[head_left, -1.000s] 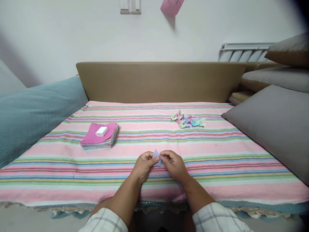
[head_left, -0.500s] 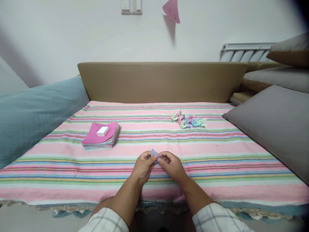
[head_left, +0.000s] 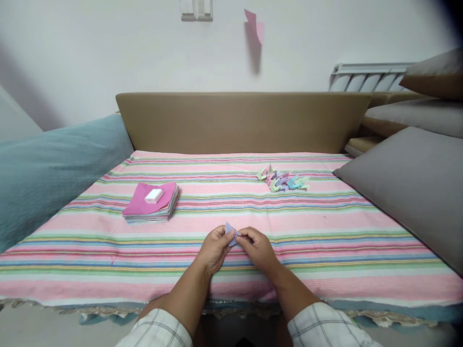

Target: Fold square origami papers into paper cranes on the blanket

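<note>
I have the left hand (head_left: 214,248) pinching a folded lilac paper (head_left: 229,227) between thumb and fingers, low over the striped cloth (head_left: 217,207); the right hand (head_left: 259,246) grips its right edge. The pink note (head_left: 256,28) against the wall (head_left: 307,48) is curled (any writing is unreadable from my end). A white block (head_left: 154,195) tops the paper stack (head_left: 147,209).

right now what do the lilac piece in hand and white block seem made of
The lilac piece: probably thin matte paper, from its sharp folded point. The white block: perhaps smooth hard plastic, going by its even faces and clean edges.
</note>
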Motion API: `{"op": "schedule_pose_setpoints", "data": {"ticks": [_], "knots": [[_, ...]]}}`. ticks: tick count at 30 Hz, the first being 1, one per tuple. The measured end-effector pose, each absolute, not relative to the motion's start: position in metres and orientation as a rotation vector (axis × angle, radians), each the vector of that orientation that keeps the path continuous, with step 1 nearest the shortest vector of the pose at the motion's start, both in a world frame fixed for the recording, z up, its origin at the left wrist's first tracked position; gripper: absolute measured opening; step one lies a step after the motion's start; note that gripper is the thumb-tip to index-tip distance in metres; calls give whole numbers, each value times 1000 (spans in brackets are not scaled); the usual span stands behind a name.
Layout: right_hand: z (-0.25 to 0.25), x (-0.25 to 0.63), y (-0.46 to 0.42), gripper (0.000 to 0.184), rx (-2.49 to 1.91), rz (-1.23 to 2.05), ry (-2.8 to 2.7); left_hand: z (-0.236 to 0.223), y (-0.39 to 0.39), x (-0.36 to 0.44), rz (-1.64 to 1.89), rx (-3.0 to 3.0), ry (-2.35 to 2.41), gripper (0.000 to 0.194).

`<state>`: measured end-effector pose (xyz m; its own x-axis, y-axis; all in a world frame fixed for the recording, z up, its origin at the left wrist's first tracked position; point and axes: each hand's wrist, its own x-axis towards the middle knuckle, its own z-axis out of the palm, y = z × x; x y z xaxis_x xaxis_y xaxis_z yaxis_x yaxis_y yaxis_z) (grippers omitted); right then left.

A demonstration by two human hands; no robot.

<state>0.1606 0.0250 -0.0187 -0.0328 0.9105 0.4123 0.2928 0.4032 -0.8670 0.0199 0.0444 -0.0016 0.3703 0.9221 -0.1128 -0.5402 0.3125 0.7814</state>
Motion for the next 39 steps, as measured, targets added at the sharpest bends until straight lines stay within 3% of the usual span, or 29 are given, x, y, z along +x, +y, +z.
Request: {"op": "schedule_pose_setpoints", "data": {"ticks": [11,21,39], "knots": [[-20,158,23,11,-1119,709,-1617,-3,43,21,1093,690,661,28],[-19,158,26,23,-1058,1025,-1307,2,43,21,1083,714,646,29],[-15,160,23,27,-1090,895,-1372,-5,41,25,1133,824,724,33]]}}
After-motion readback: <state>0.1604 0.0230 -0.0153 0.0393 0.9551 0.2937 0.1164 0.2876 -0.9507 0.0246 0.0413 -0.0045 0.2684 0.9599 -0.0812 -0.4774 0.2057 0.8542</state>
